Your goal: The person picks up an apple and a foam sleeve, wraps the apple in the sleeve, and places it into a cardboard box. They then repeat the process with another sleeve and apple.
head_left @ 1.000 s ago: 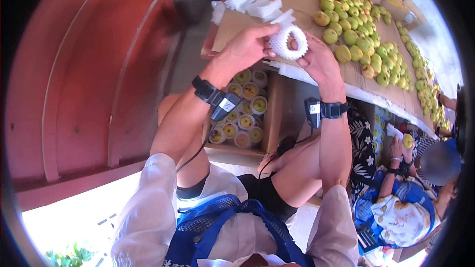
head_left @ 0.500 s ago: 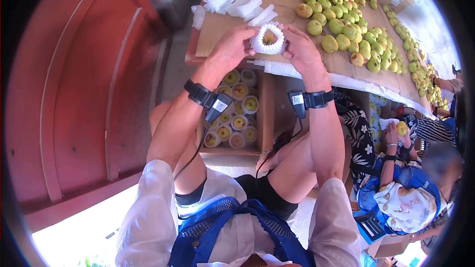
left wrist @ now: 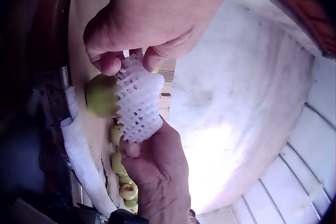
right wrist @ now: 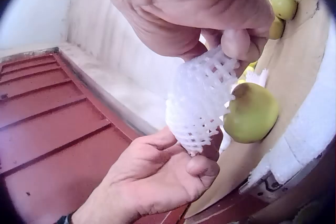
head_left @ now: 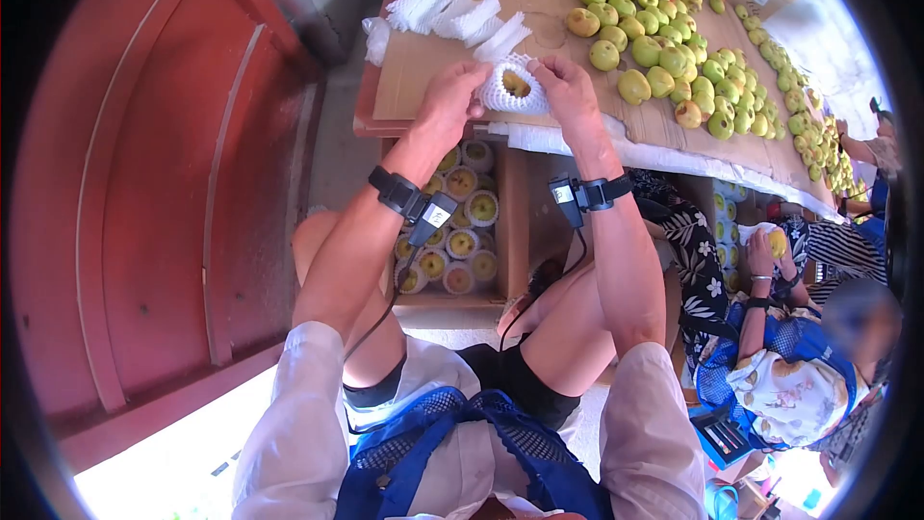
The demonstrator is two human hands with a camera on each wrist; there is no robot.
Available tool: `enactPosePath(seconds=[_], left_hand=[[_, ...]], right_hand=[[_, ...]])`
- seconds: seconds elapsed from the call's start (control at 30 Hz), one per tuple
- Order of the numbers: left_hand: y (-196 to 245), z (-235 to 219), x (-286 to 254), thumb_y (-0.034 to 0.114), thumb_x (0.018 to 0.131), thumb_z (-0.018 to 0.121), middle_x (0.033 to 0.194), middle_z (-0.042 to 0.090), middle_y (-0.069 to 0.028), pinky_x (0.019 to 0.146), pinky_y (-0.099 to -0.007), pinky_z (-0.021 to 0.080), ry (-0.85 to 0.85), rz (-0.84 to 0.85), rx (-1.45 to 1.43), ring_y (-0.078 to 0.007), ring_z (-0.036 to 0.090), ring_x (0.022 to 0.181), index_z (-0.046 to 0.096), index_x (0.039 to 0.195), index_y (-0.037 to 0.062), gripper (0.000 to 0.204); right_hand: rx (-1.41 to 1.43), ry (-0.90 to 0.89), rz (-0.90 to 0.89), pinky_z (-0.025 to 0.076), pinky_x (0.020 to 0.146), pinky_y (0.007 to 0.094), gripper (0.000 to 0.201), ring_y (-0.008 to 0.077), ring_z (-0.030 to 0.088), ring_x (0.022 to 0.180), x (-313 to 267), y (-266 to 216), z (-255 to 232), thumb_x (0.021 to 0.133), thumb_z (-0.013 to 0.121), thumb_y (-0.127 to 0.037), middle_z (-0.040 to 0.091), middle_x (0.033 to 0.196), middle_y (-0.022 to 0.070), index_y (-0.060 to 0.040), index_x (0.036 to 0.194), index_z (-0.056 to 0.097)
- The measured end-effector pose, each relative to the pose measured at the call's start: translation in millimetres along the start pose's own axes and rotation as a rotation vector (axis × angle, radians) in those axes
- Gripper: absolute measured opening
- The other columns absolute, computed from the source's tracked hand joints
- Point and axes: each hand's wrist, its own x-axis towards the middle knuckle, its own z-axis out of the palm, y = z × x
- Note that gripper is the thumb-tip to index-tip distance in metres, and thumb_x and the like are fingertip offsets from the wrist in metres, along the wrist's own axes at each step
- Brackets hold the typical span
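A white foam net sleeve (head_left: 498, 99) is stretched between both hands at the near edge of the cardboard-covered table. Its round opening frames a yellow-brown apple end (head_left: 516, 84) in the head view. Seen from the side, a green apple (right wrist: 254, 112) bulges from the mesh in the right wrist view. The left hand (head_left: 450, 101) pinches one side of the sleeve between thumb and fingers. Opposite it, the right hand (head_left: 572, 94) grips the other side, its thumb tip (right wrist: 236, 44) on the mesh.
More foam sleeves (head_left: 452, 14) lie at the table's left, beyond the hands. Many loose apples (head_left: 674, 58) cover the table (head_left: 539, 0) to the right. Below its edge stands a box (head_left: 515, 221) of sleeved apples. Another person (head_left: 789, 376) sits at right; a red panel (head_left: 144, 212) rises at left.
The sleeve has turned from an upright ring toward a flatter position, and the apple now shows more plainly in its opening. Both hands appear further left and keep their hold; the head view has shifted too.
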Motion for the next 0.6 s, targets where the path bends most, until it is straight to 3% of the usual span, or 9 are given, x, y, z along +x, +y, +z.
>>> enactPosePath(seconds=[0.2,0.3,0.5,0.6], left_hand=[[-12,-1,9,0.025,0.103,0.06,0.085,0.06,0.0031,0.052,-0.0217,0.036,0.114,0.041,0.138,-0.0051,0.051,0.067,0.061,0.104,0.0088,0.016],[-21,3,16,0.027,0.104,0.06,0.086,0.061,0.0019,0.05,-0.0215,0.037,0.203,0.092,0.25,-0.0052,0.052,0.067,0.06,0.105,0.0086,0.018],[-47,-7,39,0.027,0.105,0.057,0.087,0.063,-0.0017,0.048,-0.0248,0.04,0.287,0.156,0.467,-0.0077,0.055,0.067,0.058,0.109,0.0043,0.023],[-61,-14,51,0.028,0.105,0.056,0.087,0.063,-0.0031,0.049,-0.0263,0.043,0.317,0.192,0.603,-0.0092,0.056,0.068,0.058,0.112,0.0037,0.025]], right_hand=[[-0.176,0.122,-0.123,0.053,0.077,0.0371,0.032,0.024,0.069,0.082,12,24,9,0.095,0.067,-0.025,0.073,0.088,0.0176,0.0046,0.105,0.071],[-0.292,0.183,-0.131,0.053,0.078,0.0397,0.03,0.0306,0.07,0.083,6,12,15,0.097,0.064,-0.025,0.072,0.088,0.0214,0.0033,0.105,0.069],[-0.354,0.146,-0.167,0.052,0.08,0.0434,0.03,0.0413,0.07,0.09,14,28,18,0.099,0.06,-0.026,0.07,0.093,0.0275,0.0033,0.105,0.065],[-0.43,0.149,-0.133,0.051,0.079,0.0394,0.029,0.0338,0.068,0.086,18,37,18,0.1,0.058,-0.022,0.07,0.092,0.0224,0.0054,0.105,0.065]])
